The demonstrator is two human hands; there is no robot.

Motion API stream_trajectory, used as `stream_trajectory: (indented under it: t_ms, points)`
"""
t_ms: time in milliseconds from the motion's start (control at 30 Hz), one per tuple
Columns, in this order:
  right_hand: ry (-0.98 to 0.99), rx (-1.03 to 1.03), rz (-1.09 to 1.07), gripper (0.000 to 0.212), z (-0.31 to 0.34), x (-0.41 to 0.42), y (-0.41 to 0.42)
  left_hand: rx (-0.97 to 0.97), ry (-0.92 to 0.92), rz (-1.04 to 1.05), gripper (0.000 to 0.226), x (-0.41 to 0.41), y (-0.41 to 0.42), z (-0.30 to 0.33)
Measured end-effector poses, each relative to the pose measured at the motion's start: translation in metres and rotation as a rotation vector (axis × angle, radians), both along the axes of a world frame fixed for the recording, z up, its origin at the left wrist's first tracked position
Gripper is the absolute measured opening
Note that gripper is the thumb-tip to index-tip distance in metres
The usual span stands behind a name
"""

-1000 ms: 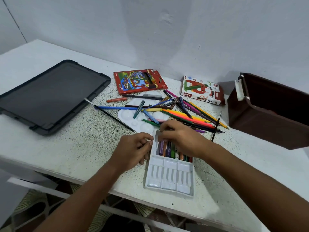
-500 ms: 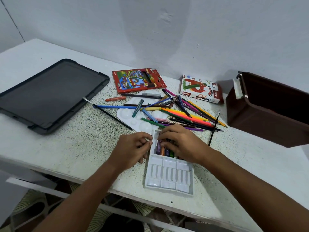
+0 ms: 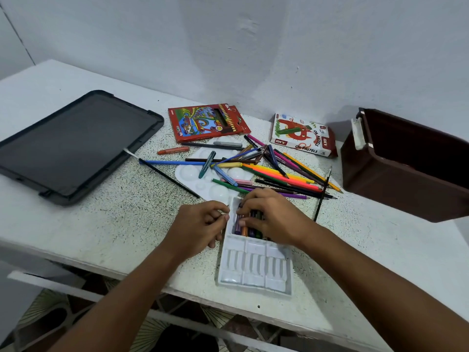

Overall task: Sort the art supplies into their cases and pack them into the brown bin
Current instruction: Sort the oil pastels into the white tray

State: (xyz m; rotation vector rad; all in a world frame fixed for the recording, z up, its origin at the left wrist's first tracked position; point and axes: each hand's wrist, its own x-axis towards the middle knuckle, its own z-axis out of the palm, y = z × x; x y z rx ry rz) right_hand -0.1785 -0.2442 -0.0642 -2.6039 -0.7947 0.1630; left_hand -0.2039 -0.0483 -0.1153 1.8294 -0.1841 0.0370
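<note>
A white plastic pastel tray (image 3: 253, 270) lies at the table's near edge. Several oil pastels (image 3: 243, 226) fill its far slots; the near slots hold nothing. My right hand (image 3: 271, 217) curls over those pastels, thumb and fingertips pinching a purple one at the tray's left end. My left hand (image 3: 200, 224) pinches the tray's far left rim. Behind the tray lies a pile of coloured pencils (image 3: 279, 176) and loose crayons. The open brown bin (image 3: 406, 179) stands at the right.
A red pencil box (image 3: 203, 123) and a white oil pastels box (image 3: 302, 135) lie by the wall. A white palette (image 3: 187, 174) sits under the pile. A dark grey lid (image 3: 71, 146) lies at the left. A black brush (image 3: 322, 194) lies near the bin.
My right hand has slid a little nearer over the pastels in the tray, covering more of them. My left hand has stayed at the tray's rim.
</note>
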Motion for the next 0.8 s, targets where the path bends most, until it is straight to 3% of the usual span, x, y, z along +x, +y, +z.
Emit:
stream_trajectory:
  t_ms: [233, 300, 400, 533, 667, 800]
  points:
    - [0.104, -0.087, -0.029, 0.019, 0.018, 0.004, 0.011, -0.012, 0.017, 0.003, 0.011, 0.001, 0.0, -0.001]
    - [0.164, 0.009, -0.136, 0.018, 0.028, 0.01, 0.007, -0.024, 0.027, 0.001, 0.011, 0.001, 0.0, 0.0]
    - [0.076, 0.108, -0.433, 0.021, 0.034, 0.043, -0.007, -0.012, 0.026, -0.007, 0.01, 0.0, 0.0, 0.001]
    - [0.028, -0.001, -0.708, 0.024, 0.028, 0.094, -0.027, 0.002, 0.017, -0.002, 0.01, 0.0, 0.0, 0.002]
    - [0.072, -0.116, -0.765, 0.025, 0.019, 0.118, -0.023, 0.014, 0.007, -0.005, 0.01, -0.001, 0.001, 0.002]
    - [0.061, -0.202, -0.825, 0.012, 0.017, 0.126, -0.014, 0.001, 0.014, -0.006, 0.009, -0.001, 0.001, 0.003]
